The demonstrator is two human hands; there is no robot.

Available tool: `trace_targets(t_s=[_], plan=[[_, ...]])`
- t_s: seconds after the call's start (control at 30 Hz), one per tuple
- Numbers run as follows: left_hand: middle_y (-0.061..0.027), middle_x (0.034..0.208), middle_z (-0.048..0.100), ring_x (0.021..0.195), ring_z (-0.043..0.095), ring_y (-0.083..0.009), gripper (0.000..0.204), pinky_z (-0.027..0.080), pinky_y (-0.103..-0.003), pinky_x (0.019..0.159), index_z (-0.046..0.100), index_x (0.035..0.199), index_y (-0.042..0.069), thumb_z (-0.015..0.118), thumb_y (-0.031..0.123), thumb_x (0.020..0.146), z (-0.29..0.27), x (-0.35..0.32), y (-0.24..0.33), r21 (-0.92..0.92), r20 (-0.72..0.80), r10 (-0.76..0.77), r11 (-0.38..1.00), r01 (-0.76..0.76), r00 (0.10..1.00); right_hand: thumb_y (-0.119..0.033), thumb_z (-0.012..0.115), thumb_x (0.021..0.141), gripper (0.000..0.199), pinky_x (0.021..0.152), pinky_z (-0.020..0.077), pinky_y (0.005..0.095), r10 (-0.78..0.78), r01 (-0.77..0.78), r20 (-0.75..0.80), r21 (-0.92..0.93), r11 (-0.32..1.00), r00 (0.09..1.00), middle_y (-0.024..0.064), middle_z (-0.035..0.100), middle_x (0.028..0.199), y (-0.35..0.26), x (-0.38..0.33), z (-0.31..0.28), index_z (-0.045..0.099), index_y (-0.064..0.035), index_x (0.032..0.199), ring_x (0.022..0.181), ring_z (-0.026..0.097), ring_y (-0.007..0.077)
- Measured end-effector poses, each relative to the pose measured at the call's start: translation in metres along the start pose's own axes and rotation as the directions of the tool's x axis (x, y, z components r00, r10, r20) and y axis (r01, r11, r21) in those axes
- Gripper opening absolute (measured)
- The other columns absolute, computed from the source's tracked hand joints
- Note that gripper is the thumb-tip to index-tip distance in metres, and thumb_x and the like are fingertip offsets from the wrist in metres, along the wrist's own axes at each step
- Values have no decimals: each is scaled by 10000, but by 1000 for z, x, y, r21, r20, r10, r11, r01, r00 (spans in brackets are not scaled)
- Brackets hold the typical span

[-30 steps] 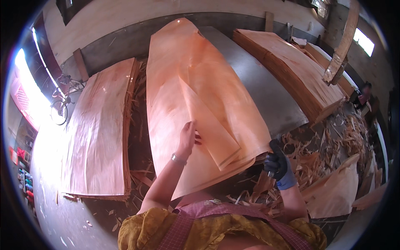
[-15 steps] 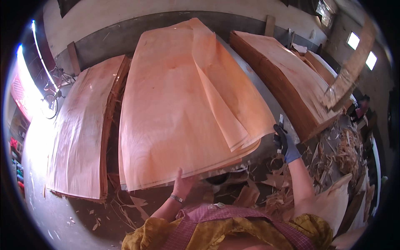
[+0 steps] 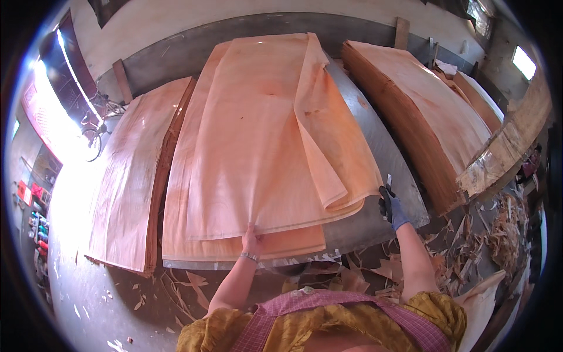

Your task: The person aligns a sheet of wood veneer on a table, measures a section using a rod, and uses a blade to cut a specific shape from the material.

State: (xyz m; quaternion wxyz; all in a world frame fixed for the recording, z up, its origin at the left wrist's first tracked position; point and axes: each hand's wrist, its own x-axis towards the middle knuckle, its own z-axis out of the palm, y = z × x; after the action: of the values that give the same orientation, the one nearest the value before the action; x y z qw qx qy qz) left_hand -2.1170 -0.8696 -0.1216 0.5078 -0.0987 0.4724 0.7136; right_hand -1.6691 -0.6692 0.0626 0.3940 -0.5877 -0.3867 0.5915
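A large thin sheet of pinkish-orange wood veneer (image 3: pixel 252 152) lies over another veneer sheet (image 3: pixel 293 242) on a grey metal-topped table (image 3: pixel 375 141). Its right side is folded over in a long flap (image 3: pixel 322 152). My bare left hand (image 3: pixel 251 240) pinches the near edge of the top sheet, and creases run up from the grip. At the near right corner of the sheet is my right hand (image 3: pixel 393 206), in a dark glove with a blue-grey cuff. It is closed round a flat metal knife (image 3: pixel 389 180), whose tip sticks up; its fingers reach the sheet's edge.
Tall veneer stacks stand left (image 3: pixel 132 182) and right (image 3: pixel 422 123) of the table. A rough wooden board (image 3: pixel 507 146) slants at the far right. Veneer scraps (image 3: pixel 492 234) litter the floor at right. A bicycle (image 3: pixel 94 138) stands by the bright doorway.
The top sheet has shifted away from the table's near edge and to the right, baring the sheet beneath along its left and near sides. Both hands still hold their grips.
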Motion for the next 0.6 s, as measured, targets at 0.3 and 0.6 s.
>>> trace_targets(t_s=[0.3, 0.6], plan=[[10, 795, 565, 688, 575, -166, 129, 525, -372, 536, 593, 994, 123, 573, 245, 958, 39, -70, -85, -42, -77, -6, 999, 3, 997, -499, 685, 859, 343, 343, 314, 288, -33, 29, -78, -52, 998, 996, 3, 475, 498, 122, 27, -135, 646, -160, 888, 350, 415, 139], [-39, 921, 612, 768, 600, -197, 278, 493, -368, 580, 587, 1063, 84, 641, 316, 921, 78, -10, -98, 102, -191, 147, 986, -129, 970, -490, 633, 882, 421, 551, 447, 362, -138, 10, -162, -611, 792, 977, 91, 595, 692, 87, 122, -220, 614, -105, 1051, 586, 574, 239]])
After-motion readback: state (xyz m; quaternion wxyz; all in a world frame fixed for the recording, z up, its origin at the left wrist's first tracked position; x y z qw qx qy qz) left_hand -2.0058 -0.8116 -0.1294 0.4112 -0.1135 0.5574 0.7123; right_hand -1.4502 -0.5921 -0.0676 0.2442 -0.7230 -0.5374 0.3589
